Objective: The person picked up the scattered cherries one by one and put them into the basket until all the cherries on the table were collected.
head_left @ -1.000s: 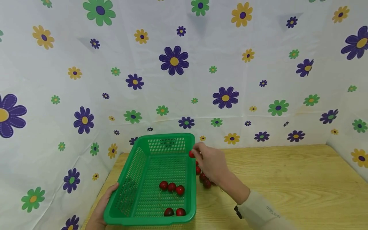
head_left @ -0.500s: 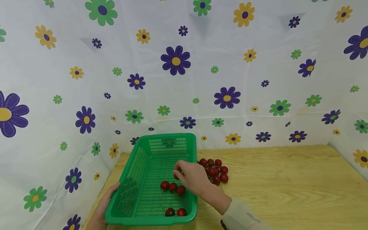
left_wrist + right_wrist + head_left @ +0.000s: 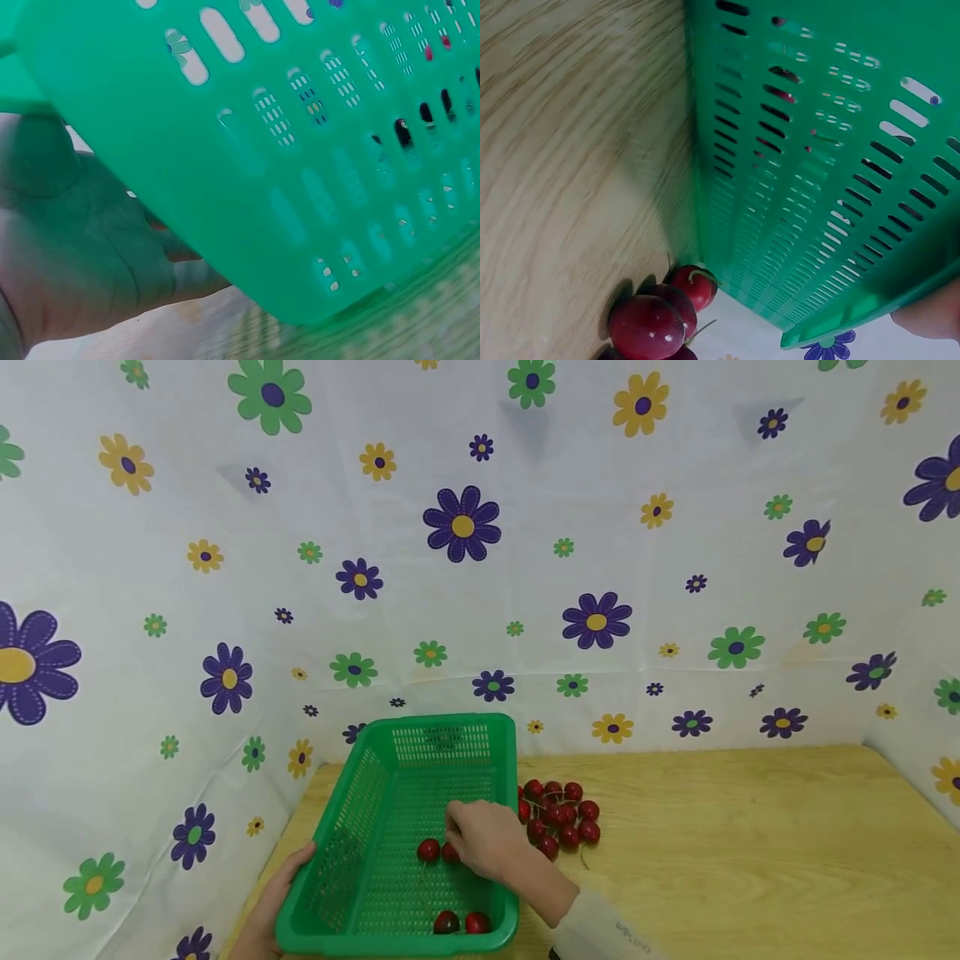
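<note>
My left hand (image 3: 272, 897) grips the near left side of a green plastic basket (image 3: 510, 764), thumb at the rim; in the left wrist view the palm (image 3: 82, 240) and fingers lie along the outside of the slotted wall. Inside the basket, low over the floor, is my right hand (image 3: 491, 843), fingers bent and pointing down. Its fingertips are hidden, and I cannot tell whether they still pinch a cherry. Just beside them lie a dark red cherry (image 3: 428, 850) and another, partly covered cherry (image 3: 451, 853). Two more cherries (image 3: 447, 922) sit near the basket's front wall.
A pile of cherries with stems (image 3: 567, 815) lies on the wooden table (image 3: 735, 843), close against the basket's right side. Behind and to the left hangs a white cloth (image 3: 525, 468) printed with flowers.
My right hand has carried a cherry from the right rim leftward over the basket and lowered it toward the row of cherries. The left hand keeps its place on the basket.
</note>
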Tool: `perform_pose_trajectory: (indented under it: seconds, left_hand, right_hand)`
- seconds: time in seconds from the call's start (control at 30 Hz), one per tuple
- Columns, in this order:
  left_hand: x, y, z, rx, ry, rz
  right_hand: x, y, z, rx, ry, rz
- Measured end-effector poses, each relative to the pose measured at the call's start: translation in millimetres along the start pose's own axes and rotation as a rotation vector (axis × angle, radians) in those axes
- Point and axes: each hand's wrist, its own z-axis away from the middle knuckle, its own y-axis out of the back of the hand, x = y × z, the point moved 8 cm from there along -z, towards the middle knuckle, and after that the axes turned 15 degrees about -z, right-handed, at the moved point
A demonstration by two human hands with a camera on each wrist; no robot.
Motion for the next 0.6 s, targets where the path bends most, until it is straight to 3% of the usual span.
perform_pose_trajectory:
  seconds: [0.07,0.13,0.37,0.6]
  left_hand:
    - [-0.6,-4.2,0.9,-0.063,-0.015,0.037]
    - [0.6,-4.4,1.0,-0.077,-0.038,0.058]
    - [-2.5,2.8,-1.3,0.038,-0.016,0.029]
    - [-2.7,1.6,-2.2,0.027,-0.013,0.032]
  right_hand:
    - [1,-2,1.9,-0.01,-0.011,0.023]
    - [1,-4,3.0,-0.015,-0.007,0.064]
    - [3,-13,5.5,-0.06,0.009,0.274]
    - [0,-12,6.5,-0.058,0.021,0.335]
